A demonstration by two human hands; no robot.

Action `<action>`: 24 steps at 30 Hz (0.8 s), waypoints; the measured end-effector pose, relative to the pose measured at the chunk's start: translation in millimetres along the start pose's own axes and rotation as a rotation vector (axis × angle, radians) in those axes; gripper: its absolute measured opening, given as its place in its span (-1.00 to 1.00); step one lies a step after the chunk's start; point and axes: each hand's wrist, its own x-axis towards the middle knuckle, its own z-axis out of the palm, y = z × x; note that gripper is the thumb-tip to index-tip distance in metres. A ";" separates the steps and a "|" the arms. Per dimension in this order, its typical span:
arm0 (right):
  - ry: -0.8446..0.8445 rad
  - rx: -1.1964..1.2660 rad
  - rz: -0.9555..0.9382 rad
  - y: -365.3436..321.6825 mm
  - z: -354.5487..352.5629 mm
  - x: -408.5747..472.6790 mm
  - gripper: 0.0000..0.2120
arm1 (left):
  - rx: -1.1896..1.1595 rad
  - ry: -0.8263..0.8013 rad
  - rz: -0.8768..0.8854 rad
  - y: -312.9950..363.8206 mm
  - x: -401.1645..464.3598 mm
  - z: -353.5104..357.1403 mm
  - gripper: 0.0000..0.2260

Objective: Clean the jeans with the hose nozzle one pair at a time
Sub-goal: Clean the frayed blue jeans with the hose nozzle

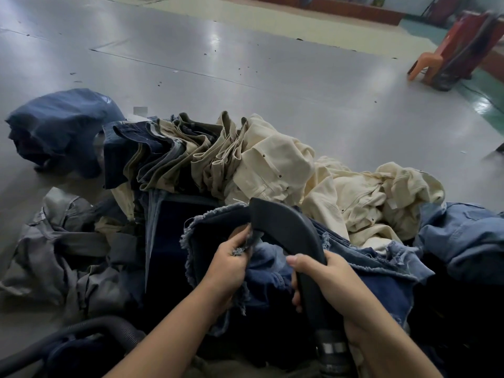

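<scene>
**Dark jeans held at the frayed hem, nozzle applied**

A pair of dark blue jeans (272, 271) with frayed hems is shown in the near centre of the view, lying on top of other garments. Its frayed edge is pinched by the curled fingers (240, 241) of the left hand (229, 257). A black curved hose nozzle (283, 227) is gripped by the right hand (324, 279), whose fingers are wrapped around its stem; the nozzle's flat mouth is set against the jeans beside the left hand. A ribbed black hose (90, 334) is seen at lower left.

Behind the jeans, a row of folded khaki and dark trousers (174, 154) is stacked on edge, flanked by cream garments (354, 197) to the right. Grey garments (68, 249) lie to the left, light blue denim (463, 236) at the far right, and a dark blue bundle (60, 126) farther left.

All rest on a glossy grey floor (245, 64). An orange plastic chair (436, 61) stands at upper right, near a green floor strip (485, 102). No legible writing is visible.
</scene>
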 end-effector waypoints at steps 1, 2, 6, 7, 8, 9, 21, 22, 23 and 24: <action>0.014 0.009 0.003 -2.1 -0.7 2.0 -0.80 | 0.010 -0.007 0.008 0.2 0.5 -0.6 -0.67; 0.030 0.018 0.005 -3.9 -1.0 4.0 -0.80 | 0.025 -0.020 0.020 0.1 0.5 -1.2 -0.67; 0.127 0.092 -0.012 -14.8 -6.3 12.4 -0.80 | 0.095 -0.046 0.017 -5.7 -0.5 -2.1 -0.62; 0.148 0.101 -0.018 -17.9 -10.1 13.0 -0.80 | 0.075 -0.011 -0.023 -7.3 0.1 -2.4 -0.59; 0.160 0.096 -0.023 -19.7 -14.2 12.3 -0.80 | 0.042 0.041 -0.070 -7.6 2.4 -3.0 -0.57; 0.162 0.085 -0.025 -19.7 -17.7 10.7 -0.80 | -0.005 0.093 -0.116 -6.4 5.0 -4.5 -0.58; -0.078 -0.013 0.009 15.0 -0.1 -2.8 -0.87 | -0.260 0.181 -0.239 1.3 17.8 -4.9 -0.79; -0.069 -0.013 0.005 14.3 -0.5 -2.5 -0.87 | -0.207 0.200 -0.231 0.0 18.1 -5.3 -0.78; -0.062 -0.014 0.002 13.9 -1.3 -2.7 -0.87 | -0.151 0.218 -0.213 -1.4 18.7 -6.2 -0.76; -0.060 -0.018 0.001 13.5 -1.6 -3.2 -0.86 | -0.114 0.228 -0.196 -2.5 19.1 -7.2 -0.75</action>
